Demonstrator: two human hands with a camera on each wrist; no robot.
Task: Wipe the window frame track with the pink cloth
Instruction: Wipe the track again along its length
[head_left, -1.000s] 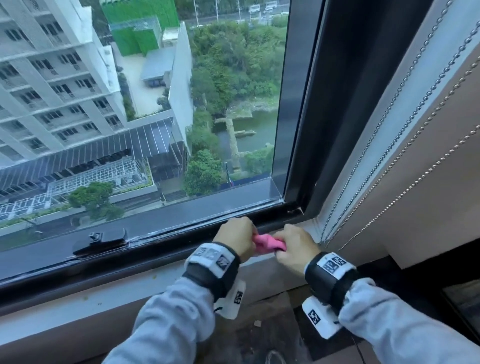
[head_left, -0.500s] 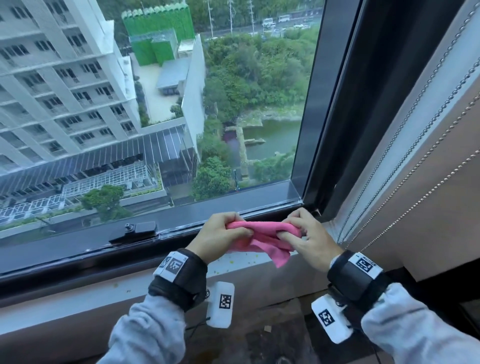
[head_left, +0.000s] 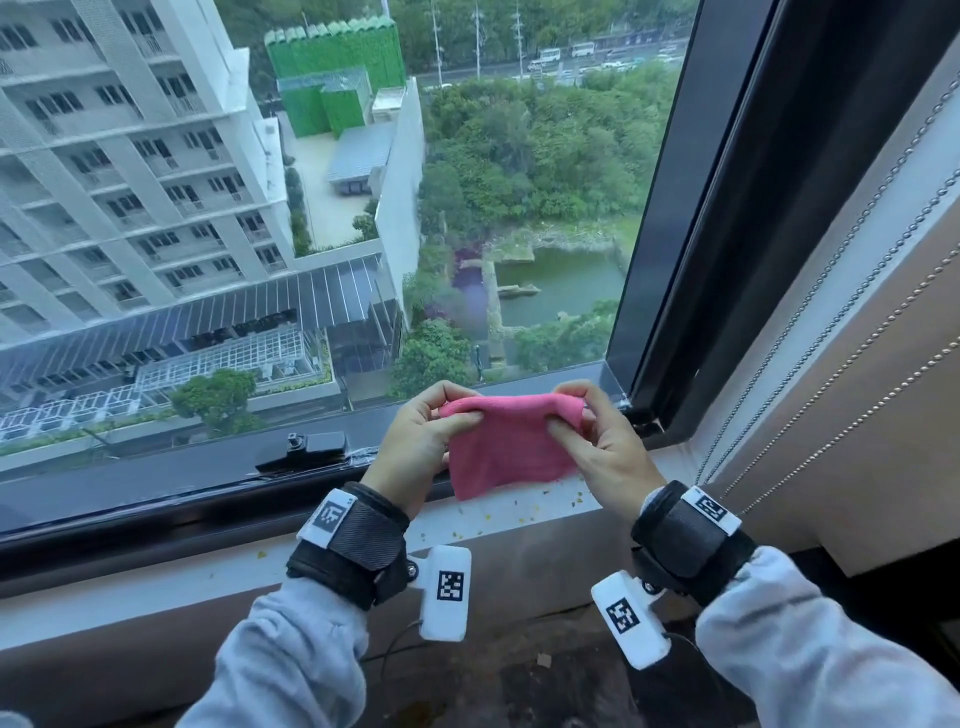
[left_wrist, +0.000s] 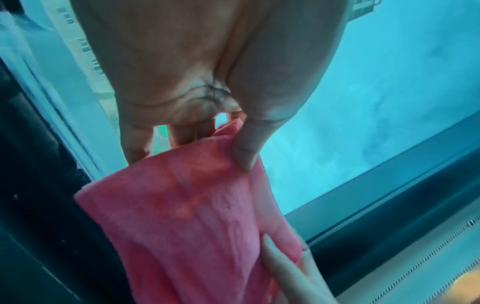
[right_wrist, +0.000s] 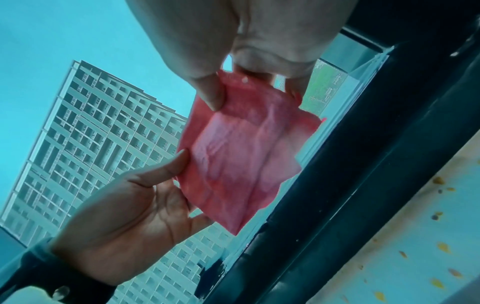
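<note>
The pink cloth (head_left: 506, 447) hangs spread between both hands, just above the dark window frame track (head_left: 208, 493) near its right corner. My left hand (head_left: 421, 436) pinches the cloth's upper left edge between thumb and fingers. My right hand (head_left: 597, 431) pinches its upper right edge. In the left wrist view the pink cloth (left_wrist: 194, 216) hangs from my left thumb and fingers (left_wrist: 244, 150). In the right wrist view the pink cloth (right_wrist: 241, 148) is held at its top by the right thumb, with the left hand (right_wrist: 135, 207) on its far side.
A black window latch (head_left: 311, 446) sits on the track left of my hands. The white sill (head_left: 519, 514) below carries small yellow specks. Bead chains (head_left: 810, 338) of a blind hang along the right wall. The dark vertical frame (head_left: 727, 208) stands at the right corner.
The cloth was bunched between both hands at the track; the hands have lifted and moved apart, and the cloth is now spread out flat between them.
</note>
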